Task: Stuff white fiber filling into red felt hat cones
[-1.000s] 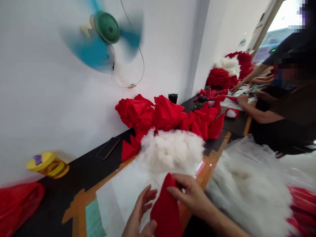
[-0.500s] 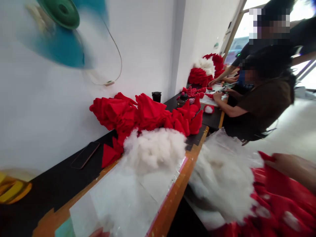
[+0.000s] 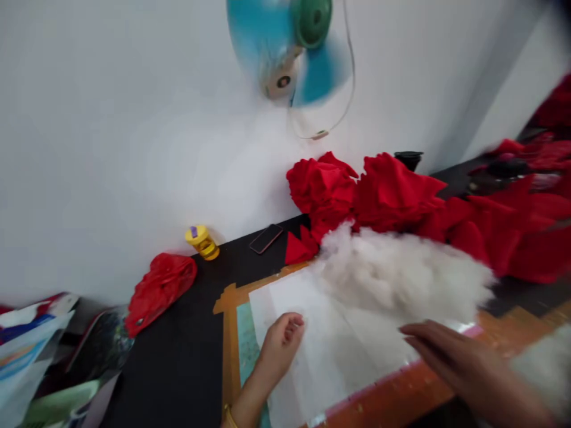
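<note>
My left hand (image 3: 279,345) rests on the white sheet (image 3: 325,351) that covers the table's front, fingers curled loosely with nothing in them. My right hand (image 3: 450,353) hovers over the sheet's right part near the orange table edge (image 3: 401,389), fingers stretched out and blurred by motion, holding nothing. Just beyond both hands lies a heap of white stuffing fibre (image 3: 397,276). Behind it is a pile of red fabric cones (image 3: 379,193).
A wall fan (image 3: 294,47) spins above. On the black tabletop (image 3: 178,351) lie a phone (image 3: 266,238), a yellow container (image 3: 202,242) and a red plastic bag (image 3: 160,288). A black cup (image 3: 408,159) stands by the wall. More red fabric (image 3: 530,208) fills the right.
The view has swung left and down. The red piece my hands held a second ago is gone from them; both hands are back over the white sheet, empty.
</note>
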Tool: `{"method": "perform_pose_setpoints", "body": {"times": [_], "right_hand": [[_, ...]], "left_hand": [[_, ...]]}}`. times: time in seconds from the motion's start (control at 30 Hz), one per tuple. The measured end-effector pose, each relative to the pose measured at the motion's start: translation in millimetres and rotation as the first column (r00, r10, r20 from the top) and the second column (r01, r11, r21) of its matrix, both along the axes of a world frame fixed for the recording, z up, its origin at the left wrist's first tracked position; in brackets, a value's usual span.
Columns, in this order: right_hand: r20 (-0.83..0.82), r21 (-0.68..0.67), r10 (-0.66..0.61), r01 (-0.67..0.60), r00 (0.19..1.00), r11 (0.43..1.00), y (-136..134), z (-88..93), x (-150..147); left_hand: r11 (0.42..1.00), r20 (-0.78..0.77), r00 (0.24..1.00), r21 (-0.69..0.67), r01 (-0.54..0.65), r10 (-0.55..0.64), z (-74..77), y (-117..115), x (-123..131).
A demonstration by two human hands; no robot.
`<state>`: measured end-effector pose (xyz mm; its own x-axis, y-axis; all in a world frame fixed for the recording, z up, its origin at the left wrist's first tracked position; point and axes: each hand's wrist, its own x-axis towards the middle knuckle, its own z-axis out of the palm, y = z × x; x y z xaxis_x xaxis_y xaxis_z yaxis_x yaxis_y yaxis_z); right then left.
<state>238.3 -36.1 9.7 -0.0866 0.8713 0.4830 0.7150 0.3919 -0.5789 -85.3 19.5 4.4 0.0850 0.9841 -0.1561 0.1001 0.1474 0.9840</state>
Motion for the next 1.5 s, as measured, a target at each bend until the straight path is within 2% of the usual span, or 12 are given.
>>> {"method": "perform_pose_setpoints", "body": {"times": [0.1,0.23,0.37,0.47,0.57,0.63,0.73,0.9,1.03,1.17,1.33,1.5], "right_hand": [[0.134,-0.128,0.176,-0.159,0.975,0.979,77.3,10.2,-71.3],[0.351,-0.237,-0.01,0.099,0.936,0.967,183.0,25.3,-150.9],[0.335,-0.275,-0.043,0.141,0.941,0.951,229.7,33.7,-178.6],[0.244,-0.287,0.012,0.06,0.97,0.956,211.2,31.9,-191.1],[0.133,-0.319,0.1,-0.053,0.986,0.946,157.8,20.9,-207.2],[0.03,-0.347,0.18,-0.158,0.983,0.924,118.7,8.9,-213.0],[-0.201,-0.318,0.292,-0.344,0.935,0.884,85.8,-10.3,-201.2],[0.138,-0.185,0.041,-0.015,0.99,0.983,124.7,-27.2,-144.4],[0.228,-0.311,0.088,-0.013,0.97,0.95,154.6,-24.3,-123.4],[0.075,-0.296,0.172,-0.143,0.982,0.944,130.0,-18.3,-128.4],[-0.243,-0.326,0.16,-0.236,0.957,0.916,87.8,-17.0,-141.7],[-0.306,-0.279,0.199,-0.287,0.931,0.916,79.3,-10.9,-136.4]], "left_hand": [[0.997,0.011,1.0,0.075,-0.019,0.018,5.9,2.2,-6.1],[0.994,-0.098,0.993,0.093,-0.058,0.067,13.9,0.4,-20.2],[0.99,-0.11,0.987,0.094,-0.107,0.118,13.1,-4.3,-37.5],[0.961,0.02,0.967,0.114,-0.253,0.252,6.9,-3.5,-44.5],[0.9,0.128,0.903,0.106,-0.423,0.409,-0.4,1.2,-42.9],[0.885,0.095,0.899,0.156,-0.438,0.428,-4.8,3.3,-40.6],[0.912,-0.159,0.924,0.287,-0.292,0.346,-10.0,1.6,-41.0],[0.966,-0.538,0.833,0.26,0.016,0.131,-6.2,-11.2,-44.6],[0.952,-0.584,0.81,0.274,0.138,0.051,12.1,-19.0,-42.3],[0.924,-0.563,0.823,0.349,0.158,0.072,25.3,-13.1,-35.5],[0.905,-0.65,0.754,0.262,0.335,-0.091,16.8,15.6,2.4],[0.855,-0.744,0.652,0.238,0.462,-0.145,3.5,45.9,40.3]]}}
